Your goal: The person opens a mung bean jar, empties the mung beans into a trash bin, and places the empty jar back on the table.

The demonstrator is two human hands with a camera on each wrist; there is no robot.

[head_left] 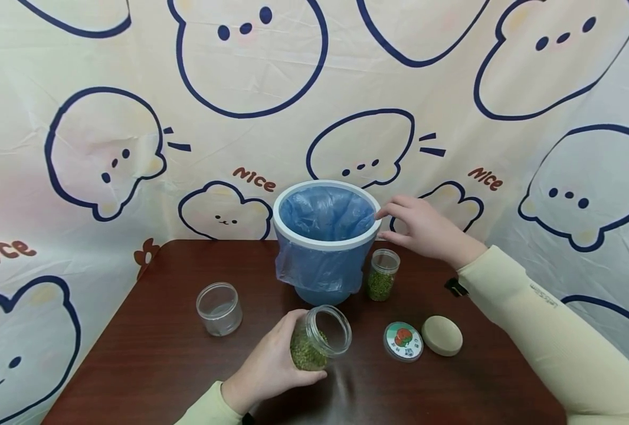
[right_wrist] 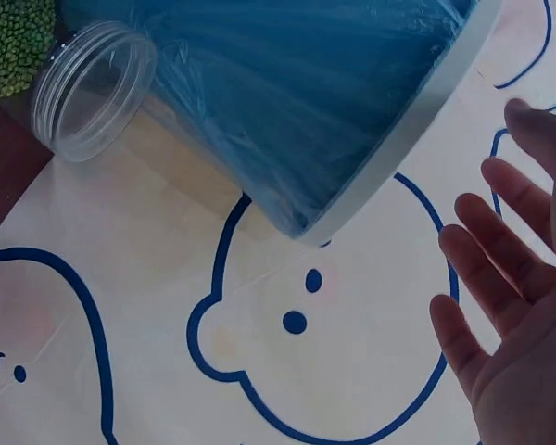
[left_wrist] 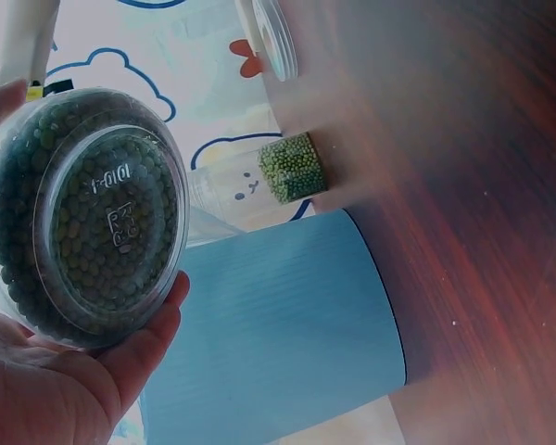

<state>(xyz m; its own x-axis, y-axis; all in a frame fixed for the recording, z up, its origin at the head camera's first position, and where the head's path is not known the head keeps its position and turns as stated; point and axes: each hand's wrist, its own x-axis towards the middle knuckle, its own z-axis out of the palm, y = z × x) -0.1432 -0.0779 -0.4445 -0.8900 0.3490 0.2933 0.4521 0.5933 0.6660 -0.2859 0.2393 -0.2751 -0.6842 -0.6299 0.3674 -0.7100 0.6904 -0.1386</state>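
My left hand (head_left: 274,360) grips a clear plastic jar (head_left: 309,348) of green beans, its uncovered mouth tilted up and to the right. The left wrist view shows the base of this jar (left_wrist: 116,222), beans pressed against it, with fingers and thumb around its side. A blue bin (head_left: 320,289), lined with a thin blue bag and topped by a white rim, stands just beyond it. Beside the rim's right edge, my right hand (head_left: 426,227) holds nothing; its fingers (right_wrist: 500,278) are spread and loosely bent, apart from the rim in the right wrist view.
A second uncovered jar of green beans (head_left: 382,277) stands right of the bin. To the left is a clear jar with nothing in it (head_left: 220,310). A lid with a strawberry-like picture (head_left: 403,341) and a beige lid (head_left: 442,335) lie on the brown table (head_left: 150,360).
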